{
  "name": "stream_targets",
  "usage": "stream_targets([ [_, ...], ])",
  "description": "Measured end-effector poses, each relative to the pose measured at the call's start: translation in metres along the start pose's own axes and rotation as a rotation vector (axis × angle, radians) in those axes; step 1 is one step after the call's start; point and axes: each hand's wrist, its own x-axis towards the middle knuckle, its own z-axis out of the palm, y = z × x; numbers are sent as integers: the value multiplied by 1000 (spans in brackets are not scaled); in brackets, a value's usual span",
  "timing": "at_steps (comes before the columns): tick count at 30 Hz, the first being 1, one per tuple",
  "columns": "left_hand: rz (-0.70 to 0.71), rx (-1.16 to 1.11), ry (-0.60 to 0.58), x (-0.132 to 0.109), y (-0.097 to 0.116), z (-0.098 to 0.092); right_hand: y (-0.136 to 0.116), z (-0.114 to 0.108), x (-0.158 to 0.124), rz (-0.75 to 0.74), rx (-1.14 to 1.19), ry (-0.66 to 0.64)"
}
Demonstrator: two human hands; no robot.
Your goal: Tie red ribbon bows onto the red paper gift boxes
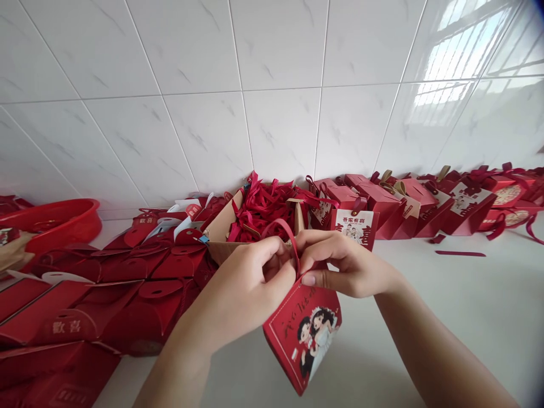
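Both my hands meet at the top of a red gift box (302, 334) printed with a cartoon couple, held tilted above the white surface. My left hand (244, 289) is closed, its fingers pinching the box's top and a red ribbon (284, 232) that loops up over it. My right hand (346, 263) is closed too, pinching the same ribbon and box top from the right side. The exact grip points are hidden behind the fingers.
An open cardboard box (221, 229) full of red ribbons stands behind my hands. Several flat unfolded red boxes (106, 294) lie at left beside a red basin (55, 224). A row of finished red boxes (408, 207) lines the tiled wall at right. Loose ribbon strip (460, 253) lies on the white surface.
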Motion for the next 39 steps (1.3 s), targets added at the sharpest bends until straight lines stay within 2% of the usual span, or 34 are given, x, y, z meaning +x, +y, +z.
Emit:
stream_targets([
  [4, 66, -122, 73, 0, 1, -6, -1, 1, 1, -45, -119, 148],
  [8, 78, -202, 38, -3, 5, -8, -2, 1, 2, -149, -280, 294],
  [11, 85, -200, 24, -2, 6, -5, -2, 1, 2, -223, -404, 412],
  [14, 139, -218, 88, 5, 5, 2, -2, 0, 2, -240, -492, 533],
  [19, 233, -237, 240, 14, 2, 9, -3, -1, 0, -210, -483, 740],
  [22, 212, -231, 323, 13, 1, 5, -6, -3, -4, -181, -420, 896],
  [24, 183, -219, 349, 12, 2, 1, -7, -4, -6, -174, -338, 954],
  [26, 164, -206, 349, 12, 2, -1, -6, -4, -7, -171, -248, 944],
  [34, 196, -211, 336, 12, 3, 2, -4, 4, -2, -69, 64, 744],
  [36, 251, -158, 357, 12, 3, 2, -6, 5, -1, -61, 82, 683],
  [39, 329, -50, 391, 11, 4, 3, -7, 6, -1, -64, -10, 629],
])
